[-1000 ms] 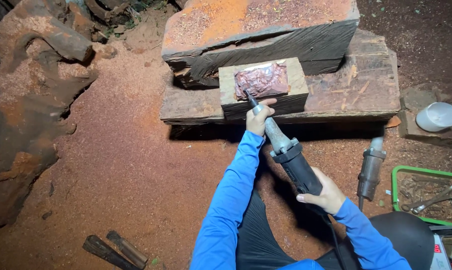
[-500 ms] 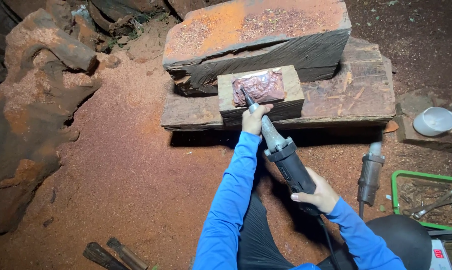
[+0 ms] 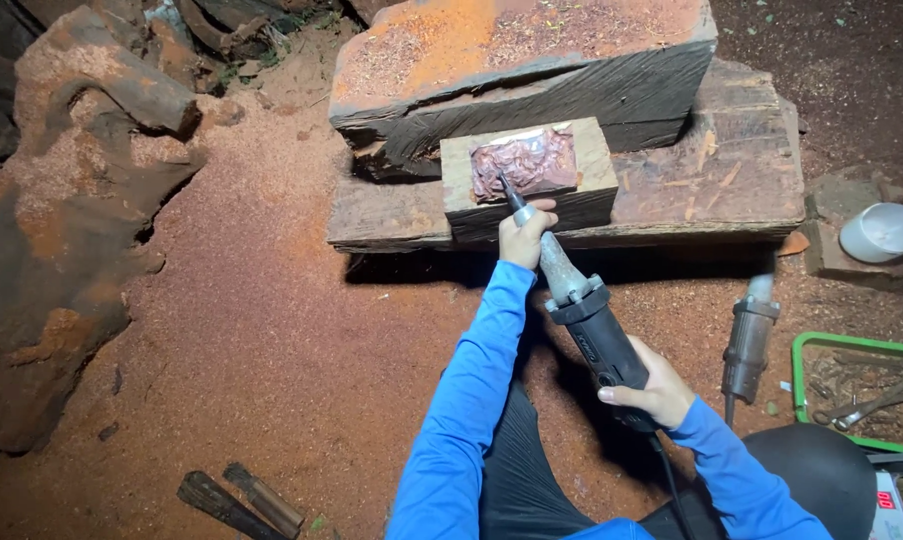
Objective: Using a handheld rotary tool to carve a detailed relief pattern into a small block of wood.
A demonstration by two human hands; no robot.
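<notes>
Hands on a rotary carving tool [image 3: 582, 320]: the right hand [image 3: 650, 392] is wrapped round its dark body, while the left hand [image 3: 524, 235] pinches the metal neck just behind the bit. Compared with a second ago, the grip and posture are unchanged; only the tip has crept slightly across the reddish carving [image 3: 524, 162], suggesting steady fine cutting. That carving sits in a pale wooden block [image 3: 582, 190] at 12 o'clock, resting on a dark plank [image 3: 712, 190]; a second tool [image 3: 750, 340] lies at 3 o'clock.

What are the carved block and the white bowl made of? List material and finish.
Carved block: wood, seemingly; grainy raw sides, reddish rough-cut relief on top.
White bowl: smooth, slightly glossy; plastic or ceramic, cannot tell.
</notes>
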